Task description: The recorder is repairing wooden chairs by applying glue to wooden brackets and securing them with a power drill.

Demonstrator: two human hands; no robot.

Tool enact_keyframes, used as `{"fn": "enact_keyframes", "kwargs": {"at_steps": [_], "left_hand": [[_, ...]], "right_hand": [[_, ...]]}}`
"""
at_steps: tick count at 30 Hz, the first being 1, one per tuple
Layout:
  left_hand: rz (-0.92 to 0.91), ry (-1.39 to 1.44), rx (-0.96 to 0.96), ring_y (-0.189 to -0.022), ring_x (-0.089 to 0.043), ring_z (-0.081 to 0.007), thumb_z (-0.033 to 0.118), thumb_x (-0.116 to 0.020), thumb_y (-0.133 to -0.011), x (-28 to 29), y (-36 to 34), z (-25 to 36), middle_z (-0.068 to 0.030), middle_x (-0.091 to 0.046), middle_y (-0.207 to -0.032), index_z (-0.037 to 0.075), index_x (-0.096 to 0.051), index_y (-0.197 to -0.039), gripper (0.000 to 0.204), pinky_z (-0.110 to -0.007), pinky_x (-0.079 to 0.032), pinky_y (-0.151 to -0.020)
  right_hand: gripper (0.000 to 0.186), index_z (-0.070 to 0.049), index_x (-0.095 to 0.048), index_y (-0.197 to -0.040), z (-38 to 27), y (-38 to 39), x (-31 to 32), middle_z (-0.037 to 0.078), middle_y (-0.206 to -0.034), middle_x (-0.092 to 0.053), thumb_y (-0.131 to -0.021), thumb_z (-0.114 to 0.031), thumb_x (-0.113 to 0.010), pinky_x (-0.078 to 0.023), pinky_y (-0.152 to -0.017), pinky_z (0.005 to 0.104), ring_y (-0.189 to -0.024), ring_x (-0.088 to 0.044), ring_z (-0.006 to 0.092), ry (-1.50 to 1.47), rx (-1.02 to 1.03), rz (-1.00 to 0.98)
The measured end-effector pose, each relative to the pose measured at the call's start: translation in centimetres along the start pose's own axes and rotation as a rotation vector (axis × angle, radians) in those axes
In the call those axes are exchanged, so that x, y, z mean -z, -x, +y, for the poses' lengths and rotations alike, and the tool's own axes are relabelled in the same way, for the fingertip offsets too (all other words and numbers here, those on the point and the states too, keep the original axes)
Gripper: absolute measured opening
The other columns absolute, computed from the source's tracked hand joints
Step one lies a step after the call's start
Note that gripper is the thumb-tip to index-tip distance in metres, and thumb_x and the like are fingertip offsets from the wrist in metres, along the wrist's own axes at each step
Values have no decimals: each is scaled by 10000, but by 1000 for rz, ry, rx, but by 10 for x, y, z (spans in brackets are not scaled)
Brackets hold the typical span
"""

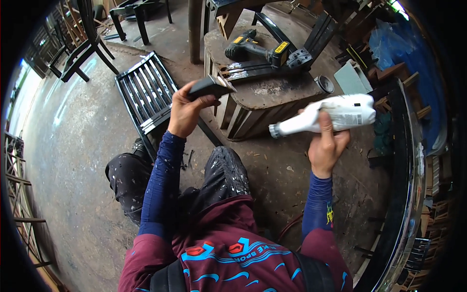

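Note:
My left hand (185, 114) is closed around a black, flat-sided piece of wood (209, 87), held up near the front of a low wooden work stand (272, 92). The piece's end, with a pale edge, points right. Further right, my right hand (327, 148) grips a white plastic bottle (348, 109) in the air. The bottle lies nearly level, and its grey cap (275, 131) points left toward the stand. A gap separates the bottle from the black piece.
A cordless drill (255, 51) lies on the stand beside black wooden parts (243, 71) and a roll of tape (324, 84). A black slatted chair frame (148, 92) leans left of the stand. A black chair (87, 48) stands far left. Blue plastic sheeting (396, 44) hangs at right.

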State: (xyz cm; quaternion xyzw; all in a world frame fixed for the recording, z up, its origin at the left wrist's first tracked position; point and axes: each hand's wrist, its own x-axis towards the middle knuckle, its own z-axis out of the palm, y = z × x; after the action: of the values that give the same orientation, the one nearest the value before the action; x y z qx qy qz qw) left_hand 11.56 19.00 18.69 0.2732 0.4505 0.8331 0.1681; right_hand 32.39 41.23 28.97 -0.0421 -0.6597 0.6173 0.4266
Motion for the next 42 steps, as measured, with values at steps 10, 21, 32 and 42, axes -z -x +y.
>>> {"fn": "enact_keyframes", "kwargs": {"at_steps": [10, 21, 32, 42], "left_hand": [[173, -173, 491, -634, -678, -169, 188, -725, -896, 4, -18, 19, -64, -699, -887, 32, -652, -1031, 219, -251, -454, -503], [142, -359, 632, -658, -689, -195, 203, -687, -901, -2, -119, -9, -109, -716, -864, -17, -678, -1052, 267, -252, -474, -522], [198, -478, 713, -592, -607, -128, 178, -662, -896, -26, -148, -21, -91, -675, -803, -2, -679, -1019, 219, -222, -454, -505], [215, -687, 700, -594, -635, -153, 206, -717, -870, -40, -146, -18, -104, -679, -795, -11, -702, -942, 229, -253, -483, -501]], "right_hand": [[374, -40, -542, -1132, 309, 243, 255, 143, -912, -627, -930, -339, -643, -576, -562, 413, -712, -643, 293, -182, -1174, 913], [454, -107, -464, -1300, 357, 423, 309, 151, -1103, -632, -1001, -446, -506, -567, -785, 546, -900, -666, 347, 70, -1418, 988], [475, -111, -347, -1378, 308, 413, 308, 199, -1181, -600, -1008, -346, -533, -558, -752, 561, -952, -666, 446, -46, -1415, 778], [583, -85, -349, -1461, 284, 391, 297, 217, -1289, -573, -944, -233, -575, -563, -800, 504, -981, -672, 388, 993, -1375, 767]]}}
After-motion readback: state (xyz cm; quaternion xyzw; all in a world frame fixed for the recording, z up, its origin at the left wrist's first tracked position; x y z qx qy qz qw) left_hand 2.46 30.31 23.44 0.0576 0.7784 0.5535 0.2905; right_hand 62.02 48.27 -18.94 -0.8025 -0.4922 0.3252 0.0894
